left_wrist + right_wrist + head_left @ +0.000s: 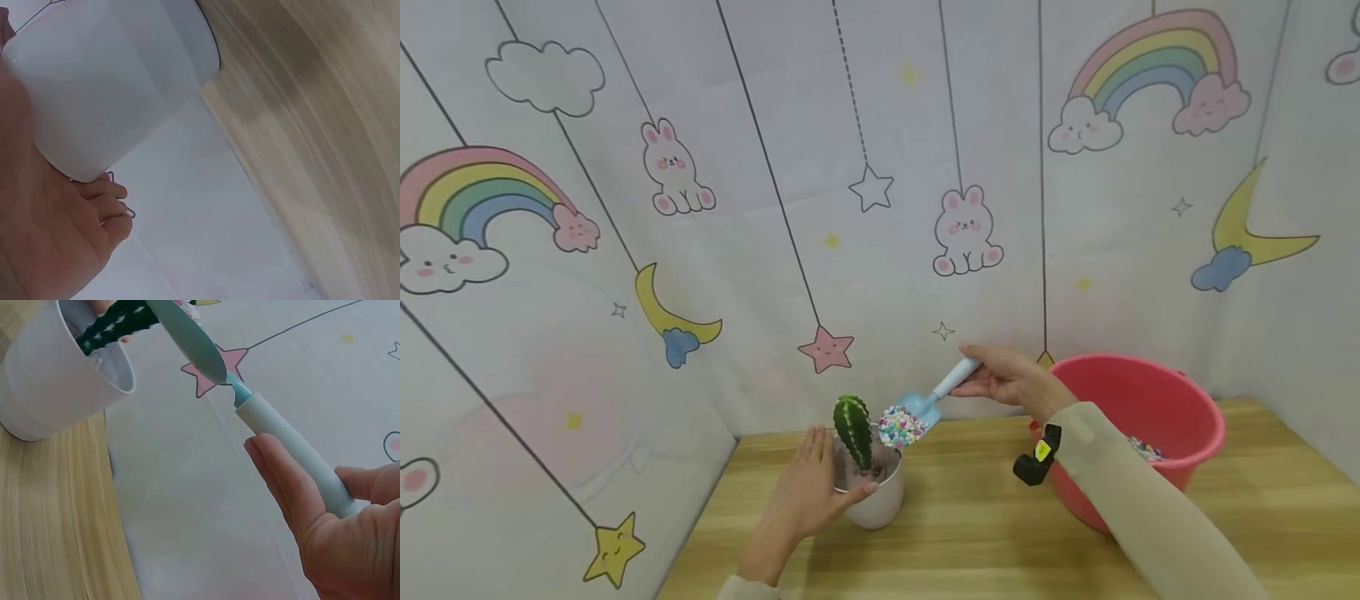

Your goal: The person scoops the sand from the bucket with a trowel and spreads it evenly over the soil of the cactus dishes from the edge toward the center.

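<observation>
A green cactus (854, 429) stands in a white flowerpot (880, 498) on the table. My left hand (808, 492) holds the pot at its left side, thumb along the near rim and fingers toward the back. From the left wrist, the pot's wall (119, 81) lies against that hand, with its fingertips partly behind it. My right hand (1003, 379) grips the handle (287, 447) of a light blue toy trowel (925, 406). Small multicoloured pellets (901, 427) fill the trowel's scoop, which is tilted down at the pot's right rim, beside the cactus.
A red bucket (1206, 437) with more coloured pellets (1145, 448) inside stands at the right of the wooden table (970, 533), under my right forearm. A black device (1037, 458) is at the right wrist. Behind the table hangs a white printed cloth (760, 275).
</observation>
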Motion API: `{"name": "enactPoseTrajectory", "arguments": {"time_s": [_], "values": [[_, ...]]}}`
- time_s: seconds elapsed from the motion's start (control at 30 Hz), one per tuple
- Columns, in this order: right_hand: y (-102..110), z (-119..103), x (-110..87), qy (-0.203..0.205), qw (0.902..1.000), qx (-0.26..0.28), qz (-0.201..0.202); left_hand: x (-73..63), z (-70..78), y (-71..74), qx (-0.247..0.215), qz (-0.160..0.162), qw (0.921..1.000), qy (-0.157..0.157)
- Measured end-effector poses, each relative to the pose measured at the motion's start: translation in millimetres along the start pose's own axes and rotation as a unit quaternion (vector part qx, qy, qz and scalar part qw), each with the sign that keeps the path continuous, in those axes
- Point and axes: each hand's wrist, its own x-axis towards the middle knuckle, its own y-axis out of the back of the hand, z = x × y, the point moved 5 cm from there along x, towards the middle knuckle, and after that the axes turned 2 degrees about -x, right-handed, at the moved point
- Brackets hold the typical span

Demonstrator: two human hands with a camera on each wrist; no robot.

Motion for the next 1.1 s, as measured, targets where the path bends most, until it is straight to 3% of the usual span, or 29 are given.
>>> {"name": "enactPoseTrajectory", "arguments": {"time_s": [0.9, 1.1], "values": [[-10, 28, 17.0, 0.009, 0.9981, -0.028, 0.053, -0.8, -0.1, 0.5, -0.017, -0.009, 0.9998, 0.004], [-15, 27, 16.7, 0.039, 0.9955, -0.046, 0.073, -2.1, 0.2, 1.1, -0.021, -0.009, 0.9997, 0.004]]}}
